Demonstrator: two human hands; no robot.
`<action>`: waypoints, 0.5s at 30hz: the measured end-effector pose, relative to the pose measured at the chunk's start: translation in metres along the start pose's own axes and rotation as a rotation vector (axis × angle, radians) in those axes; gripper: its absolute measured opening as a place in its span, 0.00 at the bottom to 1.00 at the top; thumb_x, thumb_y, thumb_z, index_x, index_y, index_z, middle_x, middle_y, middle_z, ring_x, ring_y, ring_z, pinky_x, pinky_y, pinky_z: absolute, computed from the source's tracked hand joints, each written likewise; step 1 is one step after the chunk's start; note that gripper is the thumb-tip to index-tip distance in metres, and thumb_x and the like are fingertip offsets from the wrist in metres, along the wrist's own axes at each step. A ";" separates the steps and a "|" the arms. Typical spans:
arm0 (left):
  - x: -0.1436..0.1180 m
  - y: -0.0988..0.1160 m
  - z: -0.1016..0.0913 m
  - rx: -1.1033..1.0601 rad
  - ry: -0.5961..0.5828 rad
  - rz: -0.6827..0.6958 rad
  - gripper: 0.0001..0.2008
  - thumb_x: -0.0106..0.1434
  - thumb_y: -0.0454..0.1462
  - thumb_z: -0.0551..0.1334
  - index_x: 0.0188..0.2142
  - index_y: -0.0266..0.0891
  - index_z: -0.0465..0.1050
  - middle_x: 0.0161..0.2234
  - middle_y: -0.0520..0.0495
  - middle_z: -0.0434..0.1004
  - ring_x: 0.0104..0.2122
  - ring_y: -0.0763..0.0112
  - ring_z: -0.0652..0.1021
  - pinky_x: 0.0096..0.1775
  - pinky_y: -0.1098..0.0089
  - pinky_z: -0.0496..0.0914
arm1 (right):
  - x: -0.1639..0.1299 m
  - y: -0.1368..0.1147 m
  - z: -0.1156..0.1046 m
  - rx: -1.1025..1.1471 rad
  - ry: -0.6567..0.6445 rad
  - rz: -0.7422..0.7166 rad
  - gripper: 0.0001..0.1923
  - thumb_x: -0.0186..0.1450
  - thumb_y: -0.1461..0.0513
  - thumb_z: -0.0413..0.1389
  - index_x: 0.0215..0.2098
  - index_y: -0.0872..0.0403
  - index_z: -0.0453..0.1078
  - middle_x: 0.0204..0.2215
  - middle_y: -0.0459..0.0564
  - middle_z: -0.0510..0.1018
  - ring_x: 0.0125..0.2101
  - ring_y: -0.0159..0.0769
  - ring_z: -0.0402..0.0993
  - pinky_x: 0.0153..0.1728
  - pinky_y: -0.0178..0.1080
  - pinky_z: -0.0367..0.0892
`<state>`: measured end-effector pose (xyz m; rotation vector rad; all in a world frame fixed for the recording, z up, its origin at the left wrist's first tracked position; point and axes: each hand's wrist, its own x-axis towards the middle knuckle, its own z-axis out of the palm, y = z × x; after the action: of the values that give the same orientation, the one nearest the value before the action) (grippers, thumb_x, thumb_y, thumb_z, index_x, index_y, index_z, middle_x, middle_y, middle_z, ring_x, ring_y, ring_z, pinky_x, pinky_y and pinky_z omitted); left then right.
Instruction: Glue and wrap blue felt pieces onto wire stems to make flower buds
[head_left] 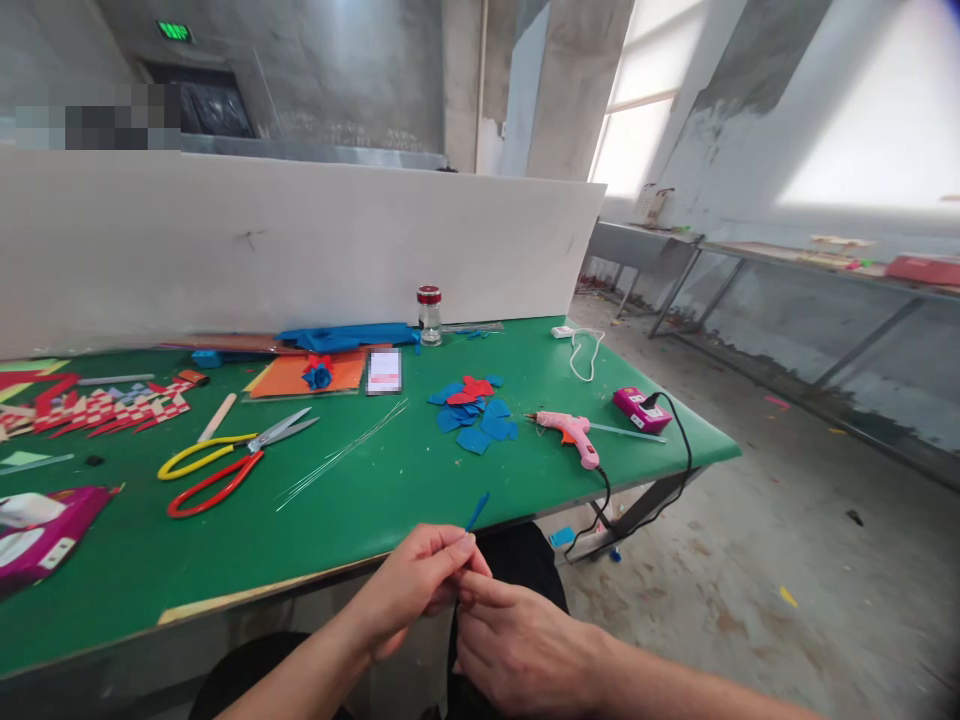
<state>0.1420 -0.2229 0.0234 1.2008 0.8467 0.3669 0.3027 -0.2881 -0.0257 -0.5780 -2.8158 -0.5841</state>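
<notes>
A: Where is the blue strip [477, 511] now?

B: The left hand [420, 583] pinches it at the fingertips, just in front of the table [390, 500] edge. The right hand [517, 645] closes its fingers below it, touching the left, maybe on a thin stem; I cannot tell for sure.

A: What can go wrong?

B: I think the strip is small and can slip out and fall to the floor. Also the glue gun [574, 433] lies near, and its cable [679, 440] hangs over the edge; an elbow may catch it.
</notes>
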 end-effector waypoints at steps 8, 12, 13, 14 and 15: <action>-0.009 0.004 0.000 -0.048 -0.041 0.010 0.20 0.56 0.51 0.65 0.29 0.34 0.72 0.20 0.56 0.58 0.19 0.80 0.51 0.23 0.71 0.42 | -0.004 -0.002 0.006 0.013 -0.020 -0.007 0.11 0.67 0.68 0.49 0.31 0.57 0.72 0.26 0.48 0.76 0.31 0.39 0.70 0.64 0.58 0.45; -0.012 0.007 0.003 -0.046 -0.038 0.012 0.17 0.53 0.48 0.66 0.29 0.34 0.73 0.21 0.56 0.59 0.20 0.80 0.51 0.23 0.71 0.43 | -0.006 -0.005 0.012 0.032 -0.031 -0.016 0.09 0.67 0.66 0.51 0.31 0.56 0.71 0.33 0.51 0.79 0.38 0.40 0.72 0.65 0.54 0.45; -0.013 0.008 0.003 -0.047 -0.034 0.009 0.16 0.53 0.47 0.67 0.29 0.34 0.73 0.21 0.56 0.59 0.20 0.80 0.51 0.23 0.72 0.43 | -0.006 -0.006 0.013 0.040 -0.037 -0.015 0.09 0.67 0.66 0.52 0.31 0.56 0.71 0.34 0.51 0.80 0.39 0.40 0.72 0.65 0.53 0.44; -0.013 0.009 0.004 -0.044 -0.031 0.009 0.16 0.52 0.46 0.67 0.30 0.34 0.73 0.21 0.55 0.60 0.20 0.80 0.52 0.23 0.72 0.44 | -0.006 -0.006 0.014 0.052 -0.047 -0.013 0.08 0.67 0.65 0.53 0.30 0.56 0.71 0.34 0.51 0.80 0.40 0.40 0.71 0.66 0.53 0.44; -0.013 0.009 0.004 -0.031 -0.029 0.011 0.15 0.51 0.45 0.66 0.30 0.34 0.73 0.21 0.55 0.61 0.20 0.79 0.53 0.23 0.72 0.44 | -0.006 -0.006 0.015 0.070 -0.061 -0.006 0.08 0.66 0.65 0.53 0.29 0.55 0.71 0.34 0.50 0.80 0.40 0.39 0.71 0.66 0.52 0.43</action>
<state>0.1378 -0.2310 0.0370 1.1799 0.8067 0.3696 0.3037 -0.2894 -0.0428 -0.5844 -2.8830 -0.4746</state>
